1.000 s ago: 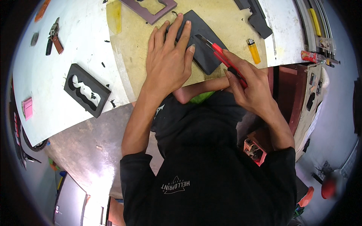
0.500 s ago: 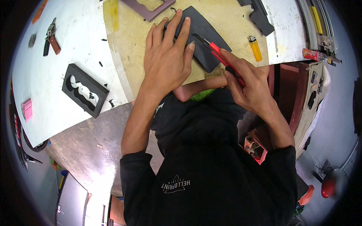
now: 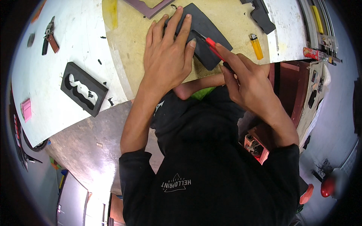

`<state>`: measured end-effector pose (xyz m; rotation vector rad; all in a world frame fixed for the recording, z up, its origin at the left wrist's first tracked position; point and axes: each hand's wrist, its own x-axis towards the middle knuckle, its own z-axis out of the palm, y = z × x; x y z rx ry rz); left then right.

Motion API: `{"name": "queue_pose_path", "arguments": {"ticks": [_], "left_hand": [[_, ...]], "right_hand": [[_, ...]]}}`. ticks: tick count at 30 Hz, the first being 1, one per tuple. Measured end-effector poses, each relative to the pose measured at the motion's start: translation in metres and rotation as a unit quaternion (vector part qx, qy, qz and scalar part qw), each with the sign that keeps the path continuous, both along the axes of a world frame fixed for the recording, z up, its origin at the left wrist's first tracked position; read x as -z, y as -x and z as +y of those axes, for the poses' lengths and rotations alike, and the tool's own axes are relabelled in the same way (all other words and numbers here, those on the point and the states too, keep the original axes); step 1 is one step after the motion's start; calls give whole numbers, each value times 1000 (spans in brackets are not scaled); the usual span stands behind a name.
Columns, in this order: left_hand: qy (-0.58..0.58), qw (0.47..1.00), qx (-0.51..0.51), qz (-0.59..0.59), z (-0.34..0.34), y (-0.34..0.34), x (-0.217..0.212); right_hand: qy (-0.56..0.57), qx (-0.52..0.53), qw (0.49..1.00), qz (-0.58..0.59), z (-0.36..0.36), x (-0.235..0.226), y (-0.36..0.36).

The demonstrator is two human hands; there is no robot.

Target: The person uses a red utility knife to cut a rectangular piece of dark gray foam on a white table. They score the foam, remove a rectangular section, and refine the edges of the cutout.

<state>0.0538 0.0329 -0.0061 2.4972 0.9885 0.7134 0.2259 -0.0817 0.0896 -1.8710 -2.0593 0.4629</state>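
The left hand (image 3: pixel 167 56) lay flat and open, pinning the dark foam sheet (image 3: pixel 205 35) to the tabletop (image 3: pixel 132 45), so the right hand (image 3: pixel 245 81), at its four o'clock, closed around a red utility knife (image 3: pixel 214 48), could cut without slipping.

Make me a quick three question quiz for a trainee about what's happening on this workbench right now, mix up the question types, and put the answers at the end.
1. True or false: the left hand lies flat on the dark foam sheet.
2. What does the right hand hold? A) the yellow lighter B) a red utility knife C) pliers
3. Fill in: the black foam block with a cut-out shape lies to the person's ____ of the beige cutting board.

Key
1. True; its fingers are spread on the sheet.
2. B; the red utility knife has its tip on the sheet, while the yellow lighter lies untouched beside it.
3. left
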Motion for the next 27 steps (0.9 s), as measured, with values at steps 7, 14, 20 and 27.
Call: {"name": "queue_pose_path", "arguments": {"ticks": [7, 14, 20, 27], "left_hand": [[-4, 1000, 2, -2, 0, 0, 2], [24, 999, 0, 36, -1, -1, -7], [22, 1000, -6, 15, -1, -2, -4], [-5, 1000, 4, 19, 2, -1, -7]], "right_hand": [[50, -2, 998, 28, 7, -10, 2], [127, 7, 992, 1, 9, -21, 2], [121, -29, 992, -5, 11, -24, -3], [126, 11, 992, 30, 12, -21, -1]]}}
